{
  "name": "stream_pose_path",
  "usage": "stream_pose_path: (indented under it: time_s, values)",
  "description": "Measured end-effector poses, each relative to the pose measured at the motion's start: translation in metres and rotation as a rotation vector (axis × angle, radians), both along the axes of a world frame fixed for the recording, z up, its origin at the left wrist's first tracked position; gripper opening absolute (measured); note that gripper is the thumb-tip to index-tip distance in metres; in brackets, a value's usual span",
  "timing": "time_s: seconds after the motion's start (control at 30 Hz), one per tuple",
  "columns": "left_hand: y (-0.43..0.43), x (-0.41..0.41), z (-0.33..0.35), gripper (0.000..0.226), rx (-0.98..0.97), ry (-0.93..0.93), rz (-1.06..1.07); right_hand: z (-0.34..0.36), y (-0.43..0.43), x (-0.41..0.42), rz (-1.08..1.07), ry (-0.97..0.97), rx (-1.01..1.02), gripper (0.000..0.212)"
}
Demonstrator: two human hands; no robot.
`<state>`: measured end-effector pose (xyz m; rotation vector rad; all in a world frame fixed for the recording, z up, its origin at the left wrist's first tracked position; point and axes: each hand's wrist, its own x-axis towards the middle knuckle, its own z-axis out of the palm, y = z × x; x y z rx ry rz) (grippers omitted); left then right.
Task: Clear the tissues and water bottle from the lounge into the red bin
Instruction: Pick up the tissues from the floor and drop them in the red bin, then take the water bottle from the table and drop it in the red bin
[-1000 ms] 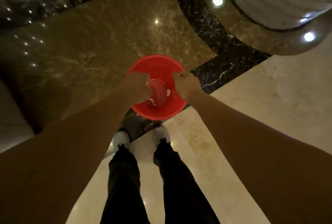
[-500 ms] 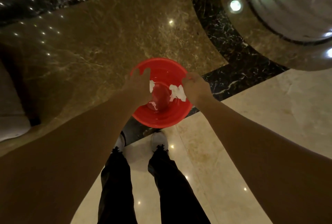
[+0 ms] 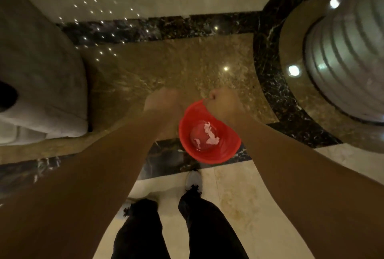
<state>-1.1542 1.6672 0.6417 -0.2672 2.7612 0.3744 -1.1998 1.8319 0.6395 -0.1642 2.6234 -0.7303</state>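
Note:
The red bin (image 3: 228, 148) hangs above the marble floor in front of my feet. White crumpled tissues (image 3: 209, 134) lie at its bottom. My right hand (image 3: 223, 104) is clenched on the thin handle at the bin's far rim. To the left of the bin, and apart from it, is my left hand (image 3: 164, 102). It is blurred, its fingers look closed, and nothing shows in it. No water bottle is in view.
A grey upholstered seat (image 3: 41, 67) fills the left side. A ribbed silver column (image 3: 349, 57) stands at the right on a round dark marble ring. My legs in dark trousers and one light shoe (image 3: 193, 179) are at the bottom.
My left hand has come off the bin's rim and moved left. My right hand now holds the bin alone. The view has swung, bringing the grey seat in at the left.

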Motion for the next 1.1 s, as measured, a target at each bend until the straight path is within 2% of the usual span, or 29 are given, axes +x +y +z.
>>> stream_pose_path:
  time_s: [0.1, 0.2, 0.33, 0.43, 0.5, 0.6, 0.73, 0.83, 0.93, 1.1]
  values:
    - [-0.053, 0.033, 0.041, 0.017, 0.030, 0.074, 0.099, 0.034, -0.054, 0.009, 0.198, 0.075, 0.137, 0.016]
    - [-0.132, 0.089, 0.080, 0.016, -0.001, 0.120, 0.210, 0.070, -0.128, 0.033, 0.413, 0.186, 0.206, 0.025]
    - [-0.248, 0.169, 0.122, 0.023, -0.070, 0.142, 0.399, 0.127, -0.254, 0.074, 0.652, 0.336, 0.164, 0.024]
    - [-0.330, 0.225, 0.149, 0.020, -0.098, 0.232, 0.594, 0.164, -0.359, 0.115, 0.783, 0.418, 0.082, 0.022]
    - [-0.372, 0.265, 0.169, 0.020, -0.134, 0.277, 0.652, 0.180, -0.422, 0.148, 0.883, 0.482, 0.077, 0.022]
    - [-0.451, 0.366, 0.200, 0.026, -0.256, 0.313, 0.797, 0.200, -0.539, 0.239, 1.026, 0.471, -0.037, 0.018]
    - [-0.518, 0.505, 0.229, 0.025, -0.402, 0.301, 1.030, 0.221, -0.651, 0.377, 1.269, 0.439, -0.192, 0.028]
    - [-0.551, 0.596, 0.238, 0.022, -0.465, 0.300, 1.175, 0.237, -0.705, 0.473, 1.403, 0.531, -0.257, 0.021]
    - [-0.585, 0.678, 0.238, 0.019, -0.509, 0.293, 1.329, 0.246, -0.754, 0.560, 1.601, 0.543, -0.331, 0.019]
    - [-0.648, 0.771, 0.211, 0.031, -0.502, 0.229, 1.469, 0.246, -0.834, 0.659, 1.834, 0.694, -0.335, 0.023]
